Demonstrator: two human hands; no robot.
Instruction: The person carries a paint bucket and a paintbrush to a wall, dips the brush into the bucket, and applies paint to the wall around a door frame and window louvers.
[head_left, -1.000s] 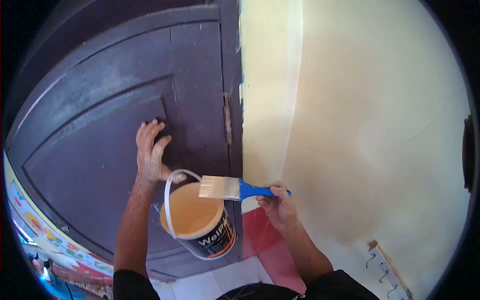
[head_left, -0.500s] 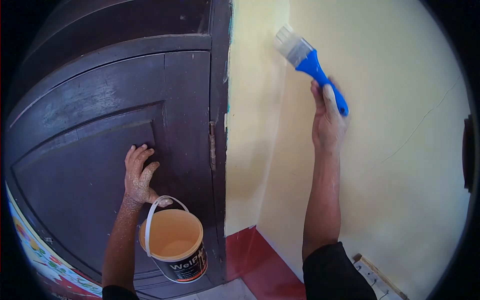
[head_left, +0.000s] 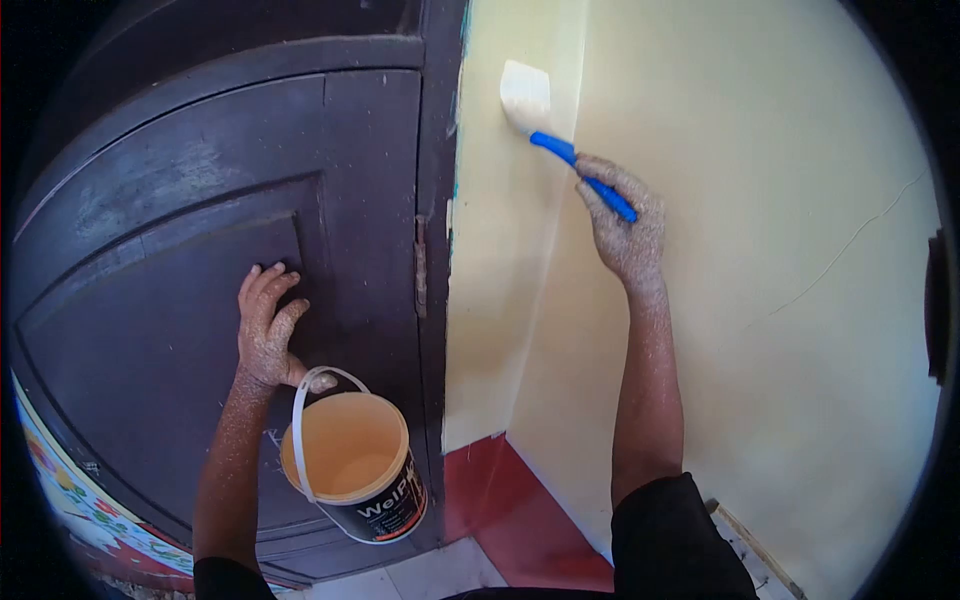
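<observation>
My right hand (head_left: 632,235) grips the blue handle of a paintbrush (head_left: 553,147). The brush points up and left, its pale bristles against the narrow cream wall strip (head_left: 500,250) beside the door frame. My left hand (head_left: 265,325), speckled with paint, has its fingers spread on the dark brown door (head_left: 370,200). Its thumb carries the white handle of a paint bucket (head_left: 380,515), which hangs tilted in front of the door. Peach-cream colour coats the bucket's inside; a black label wraps its outside.
A rusty hinge (head_left: 421,265) sits on the door's right edge. The cream side wall (head_left: 760,220) has a thin crack. Red paint covers the lower wall (head_left: 515,520), above pale floor tiles (head_left: 440,570). A wooden rack with hooks (head_left: 755,545) is low on the right.
The brush has moved left and slightly down, from near the wall corner onto the narrow strip, and my right hand has turned. My left hand and the bucket have shifted slightly in view.
</observation>
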